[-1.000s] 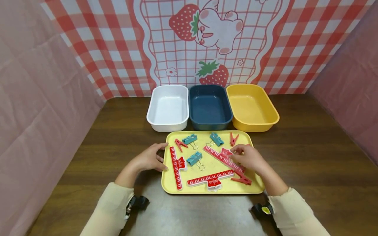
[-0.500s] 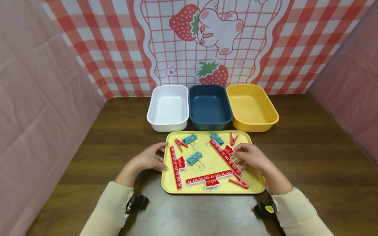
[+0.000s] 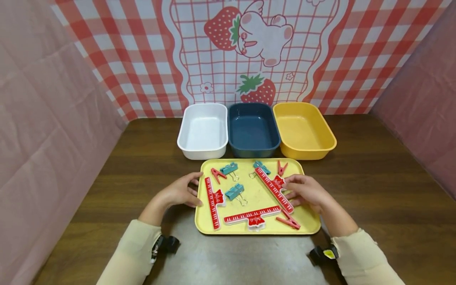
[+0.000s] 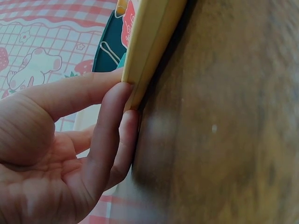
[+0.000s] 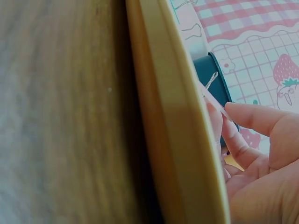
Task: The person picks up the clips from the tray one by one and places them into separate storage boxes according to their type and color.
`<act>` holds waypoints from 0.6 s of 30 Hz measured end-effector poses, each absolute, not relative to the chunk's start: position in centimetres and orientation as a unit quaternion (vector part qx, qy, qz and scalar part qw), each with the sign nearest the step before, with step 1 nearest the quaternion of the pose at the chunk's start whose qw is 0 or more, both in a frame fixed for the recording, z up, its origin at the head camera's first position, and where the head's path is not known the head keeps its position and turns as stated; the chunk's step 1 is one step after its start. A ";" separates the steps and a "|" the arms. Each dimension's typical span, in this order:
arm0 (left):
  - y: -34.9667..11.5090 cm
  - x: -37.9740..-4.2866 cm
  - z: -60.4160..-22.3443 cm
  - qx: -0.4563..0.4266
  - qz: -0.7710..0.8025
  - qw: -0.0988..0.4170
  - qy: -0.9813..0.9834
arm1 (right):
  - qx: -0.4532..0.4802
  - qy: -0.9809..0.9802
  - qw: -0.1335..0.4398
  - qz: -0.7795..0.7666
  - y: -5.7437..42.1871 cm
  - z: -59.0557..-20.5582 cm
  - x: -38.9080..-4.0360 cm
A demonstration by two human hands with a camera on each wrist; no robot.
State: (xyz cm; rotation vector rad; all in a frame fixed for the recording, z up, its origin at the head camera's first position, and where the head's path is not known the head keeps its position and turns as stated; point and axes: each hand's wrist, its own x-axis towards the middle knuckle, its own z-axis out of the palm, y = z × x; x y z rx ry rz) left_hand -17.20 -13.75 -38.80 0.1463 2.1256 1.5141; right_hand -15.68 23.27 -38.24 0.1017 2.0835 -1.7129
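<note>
My right hand (image 3: pixel 307 191) pinches the crown-shaped tab of a long red clip with a piano-key print (image 3: pixel 274 190), which lies slanted on the yellow tray (image 3: pixel 261 227). In the right wrist view the clip's thin pale edge (image 5: pixel 215 100) sits between thumb and fingers. The clip's upper end overlaps a teal binder clip (image 3: pixel 263 165), and its lower end meets a red clothespin (image 3: pixel 290 221). My left hand (image 3: pixel 179 192) touches the tray's left rim with relaxed fingers. In the left wrist view the fingertips (image 4: pixel 128 123) rest against the tray's side.
Two more piano-print clips, on the left (image 3: pixel 213 204) and at the front (image 3: pixel 252 215), share the tray with teal binder clips (image 3: pixel 234 192) and red clothespins (image 3: pixel 218 175). Behind stand a white bin (image 3: pixel 203 152), a dark blue bin (image 3: pixel 254 150) and a yellow bin (image 3: pixel 308 153).
The right hand has turned the slanted piano-print clip steeper and shifted it slightly right, onto the binder clip. The nearby clothespin and the front clip moved slightly left. My left hand stays put.
</note>
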 end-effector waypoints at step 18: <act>-13.7 -17.3 -38.9 0.040 0.556 0.262 0.787 | 0.032 0.731 0.233 -0.641 24.3 -37.7 -15.0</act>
